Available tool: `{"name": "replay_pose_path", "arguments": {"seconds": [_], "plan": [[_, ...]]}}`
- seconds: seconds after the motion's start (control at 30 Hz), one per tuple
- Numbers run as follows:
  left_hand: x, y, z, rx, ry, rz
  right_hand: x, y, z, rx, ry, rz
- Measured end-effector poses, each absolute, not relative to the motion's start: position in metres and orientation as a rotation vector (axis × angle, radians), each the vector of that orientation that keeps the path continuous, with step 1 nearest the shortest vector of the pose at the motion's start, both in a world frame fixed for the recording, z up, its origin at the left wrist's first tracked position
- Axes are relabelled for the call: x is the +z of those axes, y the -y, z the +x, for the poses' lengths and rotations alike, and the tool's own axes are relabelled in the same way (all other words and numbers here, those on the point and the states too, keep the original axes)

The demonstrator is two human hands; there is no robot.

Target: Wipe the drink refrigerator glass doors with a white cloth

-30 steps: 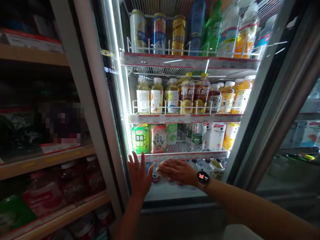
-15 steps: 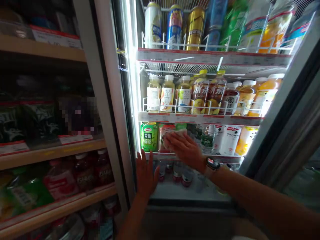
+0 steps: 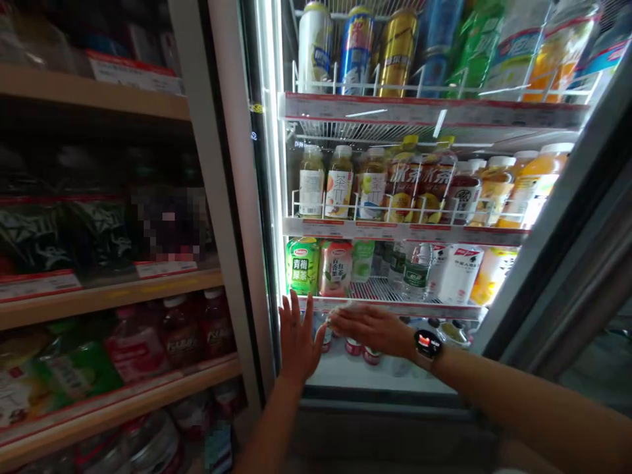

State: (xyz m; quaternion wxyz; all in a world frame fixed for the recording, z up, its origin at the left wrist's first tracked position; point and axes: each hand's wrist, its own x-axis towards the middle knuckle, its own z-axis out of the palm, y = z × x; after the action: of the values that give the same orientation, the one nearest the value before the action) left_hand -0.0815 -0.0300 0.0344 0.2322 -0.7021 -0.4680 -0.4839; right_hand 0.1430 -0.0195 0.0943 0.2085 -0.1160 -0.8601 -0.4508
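left hand: bare | right hand: bare | right wrist: round black smartwatch, lit screen | strap colour unclear

Harsh glare off the light strip, dim shelves alongside

The right hand covers most of a pale wad, so whether it is cloth or paper cannot be told. That hand and the left hand hide much of the small bottles on the cooler's lowest shelf. A pixelated blur masks whatever stands on the wooden shelf. The price labels and the watch face are too small to read. The top edge cuts off the upper bottles, and the bottom edge cuts off the lower-left bottles.
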Motion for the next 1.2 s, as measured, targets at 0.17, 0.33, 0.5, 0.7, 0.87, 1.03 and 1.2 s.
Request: {"name": "replay_pose_path", "arguments": {"seconds": [0.17,0.33,0.5,0.7,0.87,1.03,1.2], "plan": [[0.033,0.028,-0.077,-1.376,1.304,-1.916,0.211,0.013,0.144,-1.263,2.094,-0.547],[0.034,0.03,-0.078,-1.358,1.309,-1.913,0.229,0.01,0.139,-1.178,1.932,-0.646],[0.036,0.034,-0.081,-1.309,1.293,-1.915,0.126,0.018,0.133,-1.193,2.273,-0.472],[0.032,0.029,-0.081,-1.267,1.301,-1.896,0.033,0.023,0.138,-1.103,2.429,-0.316],[0.024,0.015,-0.076,-1.288,1.269,-1.789,0.063,0.023,0.14,-1.139,2.406,-0.318],[0.012,0.0,-0.067,-1.388,1.286,-1.651,0.163,0.02,0.145,-1.197,2.202,-0.514],[0.006,-0.007,-0.065,-1.46,1.297,-1.601,0.225,0.01,0.141,-1.073,1.825,-0.686]]}}
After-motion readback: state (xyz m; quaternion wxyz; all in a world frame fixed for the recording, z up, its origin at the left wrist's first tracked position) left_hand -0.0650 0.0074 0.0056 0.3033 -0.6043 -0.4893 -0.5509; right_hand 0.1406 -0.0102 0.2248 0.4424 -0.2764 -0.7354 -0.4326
